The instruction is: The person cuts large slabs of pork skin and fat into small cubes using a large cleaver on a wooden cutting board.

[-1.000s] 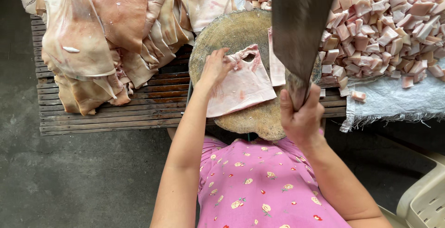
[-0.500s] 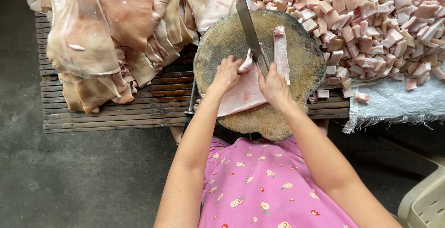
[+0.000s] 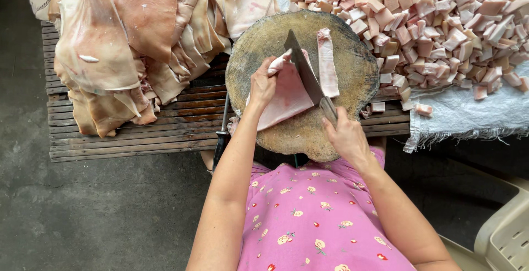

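Pink slab of pork skin [image 3: 284,97] lies flat on the round wooden chopping block [image 3: 352,56], left of the block's centre. Left hand [image 3: 263,83] presses down on its left part, fingers curled over the top edge. Right hand [image 3: 346,134] is closed tight round the cleaver's handle at the block's near-right edge; cleaver [image 3: 305,72] has its blade down on the slab's right edge, tip pointing away from the person & slightly left.

A cut strip [image 3: 327,63] lies just right of the blade, long axis running near-to-far across the block, roughly parallel w/ the blade. Slab's long axis slants from the block's near-left up toward its far middle, narrow end farthest from the person.

To do this well, imo: keep left fingertips tucked back from the blade, hold the slab taut so it can't slide, keep each cut parallel to the last strip for even width.

Pile of cubes [image 3: 441,23] sits right of the block on white cloth [image 3: 468,117]; uncut sheets [image 3: 110,56] hang left of it over the slatted desk [image 3: 127,139].
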